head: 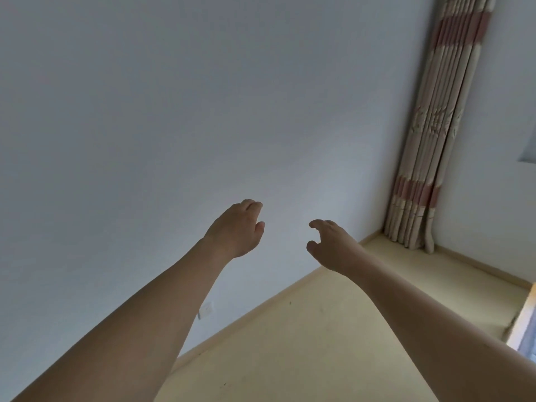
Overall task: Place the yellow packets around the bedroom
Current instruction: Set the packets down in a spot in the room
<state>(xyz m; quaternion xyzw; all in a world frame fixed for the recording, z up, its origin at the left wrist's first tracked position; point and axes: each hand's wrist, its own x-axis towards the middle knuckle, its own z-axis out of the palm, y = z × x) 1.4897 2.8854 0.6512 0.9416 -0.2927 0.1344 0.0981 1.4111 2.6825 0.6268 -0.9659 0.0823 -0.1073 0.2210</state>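
Yellow packets were nowhere in view, so their handling could not be judged; left hand (236, 227) and right hand (330, 245) hung loosely curled, holding nothing.

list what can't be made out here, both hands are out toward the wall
- Yellow packets: none shows in the head view, so where they lie cannot be told.
- Left hand: fingertips fold away behind the knuckles; palm hidden.
- Right hand: palm faces away, though nothing shows in it.
- Wall plate: partly behind the left forearm, too small to tell socket from switch.
- Curtain: top cut off by the upper edge.
- Pale object at the right edge: cut off, blurred.
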